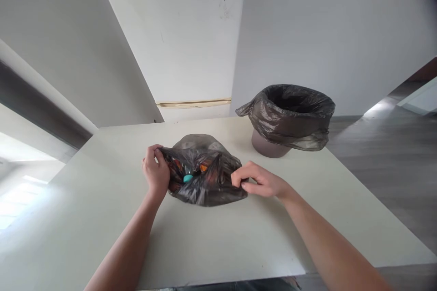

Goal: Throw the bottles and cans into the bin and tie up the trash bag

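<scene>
A black plastic bag (205, 193) is set on a white table (218, 241), to the left of the brown bin (269, 146) and nearer the camera, with its mouth spread. On the side away from the bin, the bag's edge is gripped by the left hand (156, 169), its thumb and fingers clamped on the plastic. On the side toward the bin, the opposite edge is pinched by the right hand (258, 180), whose thumb and bent fingers are clamped on the film. Inside the bag, a turquoise round item (188, 178) and an orange item (203, 168) are exposed; the other contents are partly hidden by folds and cannot be made out. The bin is covered by a dark liner (290, 125), which is folded over its rim and hung loosely around its upper part. Behind the bin and to its left, a white door (191, 54) with a cream handle strip (194, 104) is seen
</scene>
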`<state>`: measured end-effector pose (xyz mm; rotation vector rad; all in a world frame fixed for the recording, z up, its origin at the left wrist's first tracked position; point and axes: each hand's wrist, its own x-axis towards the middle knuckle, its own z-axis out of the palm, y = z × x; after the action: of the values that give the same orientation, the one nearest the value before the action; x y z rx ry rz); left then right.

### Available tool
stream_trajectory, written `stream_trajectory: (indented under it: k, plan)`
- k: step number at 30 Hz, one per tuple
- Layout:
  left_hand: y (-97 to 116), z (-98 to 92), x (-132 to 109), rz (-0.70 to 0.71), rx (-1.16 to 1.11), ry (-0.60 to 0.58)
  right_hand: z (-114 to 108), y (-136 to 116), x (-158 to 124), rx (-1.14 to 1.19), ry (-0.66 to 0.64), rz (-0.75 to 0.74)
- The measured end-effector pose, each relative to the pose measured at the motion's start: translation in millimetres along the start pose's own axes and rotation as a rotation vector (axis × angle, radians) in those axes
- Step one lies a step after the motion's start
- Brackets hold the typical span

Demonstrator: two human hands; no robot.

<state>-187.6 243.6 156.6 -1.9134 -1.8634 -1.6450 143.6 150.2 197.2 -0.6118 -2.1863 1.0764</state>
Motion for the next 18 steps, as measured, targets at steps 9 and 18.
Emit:
stream_trajectory:
  k: [9,18]
  plan:
    - [-21,5.3,10,-0.244,0.101,-0.234,1,10,6,-0.56,0.171,0.48]
    - [-28,15.4,3,-0.388,-0.021,-0.365,6,25,2,-0.852,0.259,0.356]
